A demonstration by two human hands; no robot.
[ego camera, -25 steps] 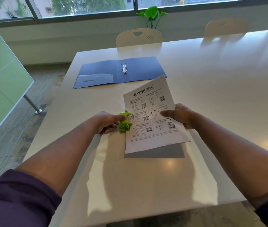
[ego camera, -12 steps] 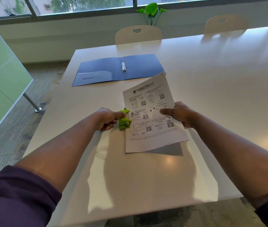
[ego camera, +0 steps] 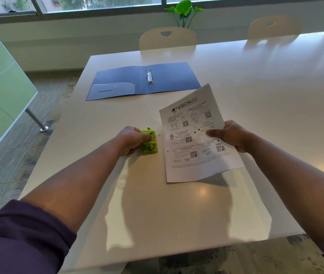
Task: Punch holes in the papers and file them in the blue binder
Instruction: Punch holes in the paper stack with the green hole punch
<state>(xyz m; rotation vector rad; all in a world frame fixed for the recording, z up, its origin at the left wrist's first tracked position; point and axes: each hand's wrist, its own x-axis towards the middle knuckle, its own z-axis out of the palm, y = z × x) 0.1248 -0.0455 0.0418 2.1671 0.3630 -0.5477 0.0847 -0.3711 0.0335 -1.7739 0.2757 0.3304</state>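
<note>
An office meeting room: long white table (ego camera: 236,80), 2 chairs (ego camera: 167,38), wide windows (ego camera: 101,2).

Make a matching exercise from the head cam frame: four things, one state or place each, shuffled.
Things:
1. blue binder
2. green hole punch
3. printed sheet
4. potted plant

States or places:
A. gripped by the left hand
B. by the window, behind a chair
C. lying open on the table, rings showing
D. held by the right hand, clear of the punch

Pairs: 1-C, 2-A, 3-D, 4-B
</note>
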